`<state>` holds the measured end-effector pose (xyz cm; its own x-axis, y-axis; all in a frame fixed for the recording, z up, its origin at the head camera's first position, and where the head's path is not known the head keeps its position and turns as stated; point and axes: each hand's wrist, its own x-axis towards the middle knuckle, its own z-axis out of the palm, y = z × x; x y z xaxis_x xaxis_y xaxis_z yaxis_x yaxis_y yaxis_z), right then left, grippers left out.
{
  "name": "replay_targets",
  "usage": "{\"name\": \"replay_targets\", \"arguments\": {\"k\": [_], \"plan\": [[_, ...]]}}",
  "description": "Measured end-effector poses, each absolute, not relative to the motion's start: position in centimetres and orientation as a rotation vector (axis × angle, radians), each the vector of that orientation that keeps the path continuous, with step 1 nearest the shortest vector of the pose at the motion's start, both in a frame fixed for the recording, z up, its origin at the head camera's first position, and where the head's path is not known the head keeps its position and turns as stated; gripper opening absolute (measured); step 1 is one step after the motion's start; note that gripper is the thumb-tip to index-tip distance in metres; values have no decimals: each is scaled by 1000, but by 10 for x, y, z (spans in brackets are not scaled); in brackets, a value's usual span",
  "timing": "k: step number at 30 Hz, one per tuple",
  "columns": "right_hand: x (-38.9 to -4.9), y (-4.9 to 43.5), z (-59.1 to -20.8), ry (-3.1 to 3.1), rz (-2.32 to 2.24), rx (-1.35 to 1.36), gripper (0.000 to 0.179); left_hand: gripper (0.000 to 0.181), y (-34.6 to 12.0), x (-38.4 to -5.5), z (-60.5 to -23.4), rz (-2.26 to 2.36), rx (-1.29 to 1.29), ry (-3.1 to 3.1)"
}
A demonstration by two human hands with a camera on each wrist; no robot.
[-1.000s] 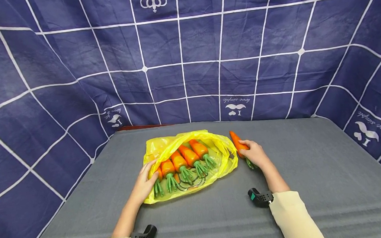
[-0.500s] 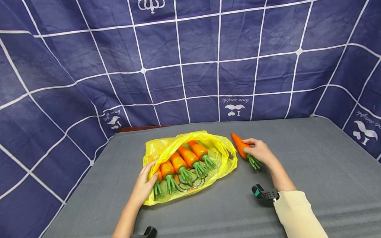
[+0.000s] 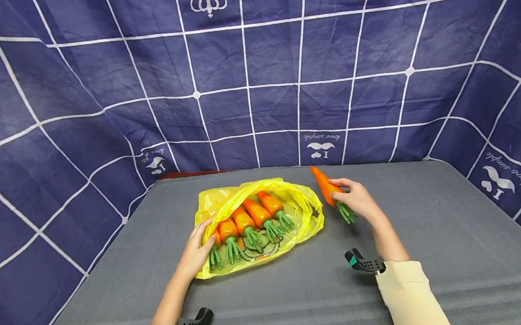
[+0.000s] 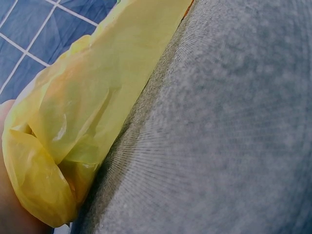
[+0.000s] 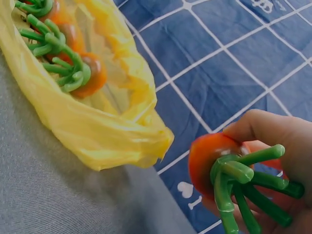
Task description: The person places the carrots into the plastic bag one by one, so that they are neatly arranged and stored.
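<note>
A yellow plastic bag (image 3: 226, 198) lies with its mouth toward the person, several carrots (image 3: 257, 213) side by side inside it, green stubby tops facing out. My left hand (image 3: 197, 251) pinches the bag's edge at its left end; in the left wrist view the yellow film (image 4: 97, 97) covers most of that hand. Just right of the bag, my right hand (image 3: 356, 197) grips a single carrot (image 3: 324, 185) between thumb and fingers, tip pointing away and green top toward the person. The right wrist view shows this carrot's orange crown (image 5: 207, 156) beside the bag's open end.
Under everything is a grey cloth-covered table (image 3: 281, 303). A blue curtain with white grid lines (image 3: 275, 110) hangs behind it and along both sides. Black straps with small devices (image 3: 197, 323) sit on both wrists.
The right hand has drawn its carrot slightly right, away from the bag, then raised it, with the tip now farther from the person. The left hand and the bag stay put.
</note>
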<state>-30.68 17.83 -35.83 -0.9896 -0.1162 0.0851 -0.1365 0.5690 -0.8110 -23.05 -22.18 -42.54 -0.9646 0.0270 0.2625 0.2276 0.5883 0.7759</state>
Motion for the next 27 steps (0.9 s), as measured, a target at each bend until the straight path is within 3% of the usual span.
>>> {"name": "replay_targets", "arguments": {"k": [27], "plan": [[-295, 172, -348, -2825, 1614, 738, 44, 44, -222, -231, -426, -1307, -231, -2576]]}}
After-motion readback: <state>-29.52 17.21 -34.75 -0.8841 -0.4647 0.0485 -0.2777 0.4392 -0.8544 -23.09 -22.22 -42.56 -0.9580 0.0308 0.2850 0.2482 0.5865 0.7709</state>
